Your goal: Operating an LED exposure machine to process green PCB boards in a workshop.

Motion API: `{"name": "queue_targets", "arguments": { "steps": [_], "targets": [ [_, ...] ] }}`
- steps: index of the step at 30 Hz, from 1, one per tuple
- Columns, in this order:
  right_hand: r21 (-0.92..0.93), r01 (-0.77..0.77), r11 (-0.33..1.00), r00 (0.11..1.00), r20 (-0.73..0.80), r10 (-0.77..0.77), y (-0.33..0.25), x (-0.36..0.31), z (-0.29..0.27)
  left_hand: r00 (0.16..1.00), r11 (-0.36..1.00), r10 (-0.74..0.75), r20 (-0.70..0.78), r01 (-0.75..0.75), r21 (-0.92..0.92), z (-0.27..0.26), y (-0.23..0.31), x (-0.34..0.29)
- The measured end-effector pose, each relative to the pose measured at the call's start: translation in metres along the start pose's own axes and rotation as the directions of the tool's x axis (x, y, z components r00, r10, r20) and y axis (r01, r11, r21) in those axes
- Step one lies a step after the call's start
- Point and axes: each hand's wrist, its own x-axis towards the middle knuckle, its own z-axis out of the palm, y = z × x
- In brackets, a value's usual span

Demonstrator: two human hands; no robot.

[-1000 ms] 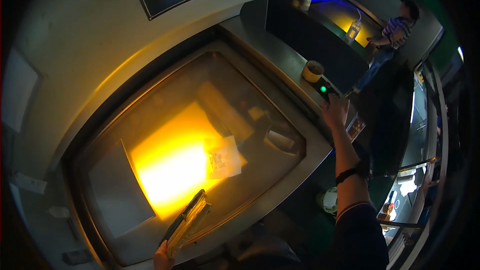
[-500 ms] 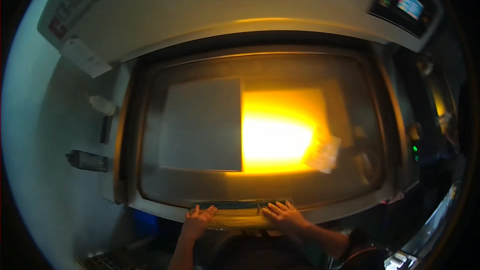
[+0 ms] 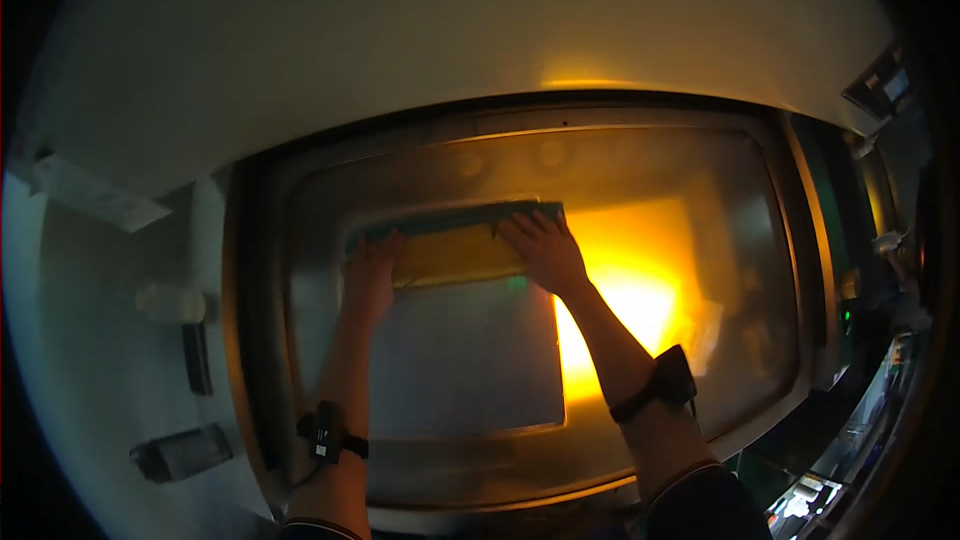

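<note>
A long flat piece (image 3: 448, 257), dark green along its far edge and amber on the near part, lies across or just above the far end of a grey rectangular panel (image 3: 465, 360). My left hand (image 3: 371, 268) is at its left end, fingers over the green edge. At the right end my right hand (image 3: 545, 250) has its fingers spread over the top. Both hands seem to hold the piece; my thumbs are not clear. Whether it touches the panel, I cannot tell. The panel lies within a shallow framed bed (image 3: 460, 465).
Bright yellow light (image 3: 635, 310) glows right of the panel, with a pale sheet (image 3: 708, 335) beside it. A machine cover (image 3: 400, 50) rises behind. On the left are a white bottle (image 3: 170, 304) and a dark bottle (image 3: 182, 453). Strapped devices (image 3: 326, 432) sit on both my forearms.
Both hands and the green and amber piece have moved from the bed's front edge to the far end of the panel. The whole view has shifted too.
</note>
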Motion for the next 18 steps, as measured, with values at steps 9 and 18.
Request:
{"name": "queue_targets", "arguments": {
  "steps": [9,18],
  "targets": [
    [-0.044,0.029,0.999,0.999,-0.032,-0.031,0.099,0.106,0.004,0.977,0.997,0.055,-0.205,-0.066,-0.046,-0.014,0.01,0.14],
    [0.785,-0.118,0.609,0.98,0.191,-0.056,0.019,-0.124,-0.015,0.939,0.987,0.068,0.336,-0.014,-0.161,-0.013,0.059,-0.105]
  ]
}}
